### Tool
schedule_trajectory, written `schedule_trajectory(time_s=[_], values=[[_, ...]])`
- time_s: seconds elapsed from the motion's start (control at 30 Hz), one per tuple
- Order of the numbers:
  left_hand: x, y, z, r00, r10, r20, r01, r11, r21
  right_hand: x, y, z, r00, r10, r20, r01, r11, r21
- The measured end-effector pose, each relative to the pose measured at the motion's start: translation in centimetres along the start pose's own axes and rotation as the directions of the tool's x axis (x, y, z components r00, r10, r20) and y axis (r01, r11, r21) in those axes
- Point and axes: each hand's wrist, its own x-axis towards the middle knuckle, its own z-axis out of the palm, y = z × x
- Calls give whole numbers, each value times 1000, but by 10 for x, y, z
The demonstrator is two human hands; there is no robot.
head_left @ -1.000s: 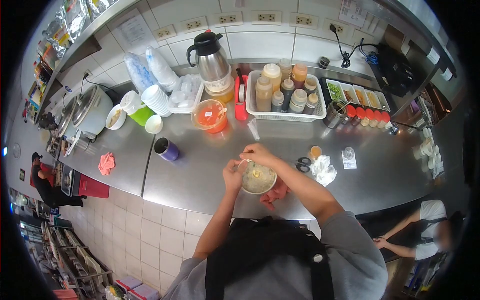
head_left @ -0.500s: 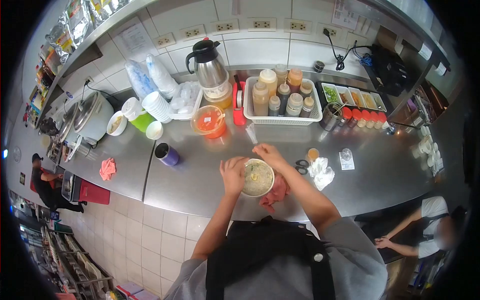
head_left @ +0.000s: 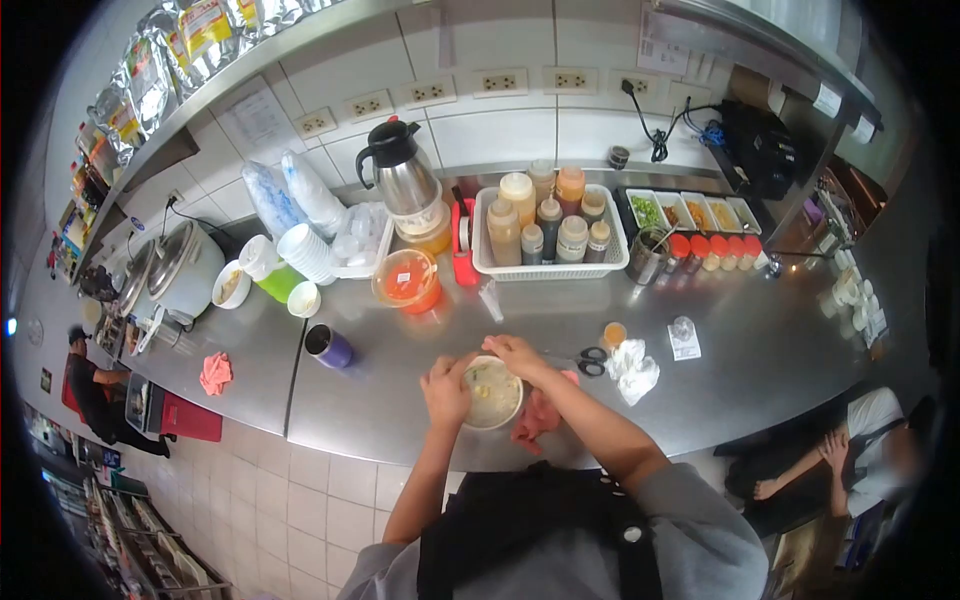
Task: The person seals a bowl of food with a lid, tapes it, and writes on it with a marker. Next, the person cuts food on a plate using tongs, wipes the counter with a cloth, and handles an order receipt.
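Bowl [head_left: 493, 396] of pale soup sits on the steel counter [head_left: 400, 350], close to its front edge, directly before the person. Left hand [head_left: 446, 388] grips the bowl's left rim, fingers curled around it. Right hand [head_left: 520, 357] lies on the far right rim, fingers closed down on the edge. Pink cloth [head_left: 538, 415] lies just right of the bowl, partly under the right forearm. Scissors [head_left: 591, 360] and crumpled plastic [head_left: 634, 367] lie beyond that to the right. Purple cup [head_left: 327, 346] stands well left of the bowl. White basket [head_left: 548, 268] of sauce bottles and 1 orange tub [head_left: 406, 281] stand further back.
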Motion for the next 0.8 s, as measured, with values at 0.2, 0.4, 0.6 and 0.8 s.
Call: schedule_trajectory(time_s=[0.2,0.4,0.6,0.8], values=[[-5,-18,-18,993,21,-113,-13,997,75,58,-6,21,985,7,174,-28,993,118],[17,-44,-18,994,95,47,-92,994,-53,179,-14,70,986,-25,-166,14,998,-66],[22,-80,-13,965,126,230,-19,909,-417,185,-64,89,930,323,-175,-244,899,363],[86,-177,16,757,-286,588,610,-17,-793,177,-58,87,858,401,-320,-261,878,401]])
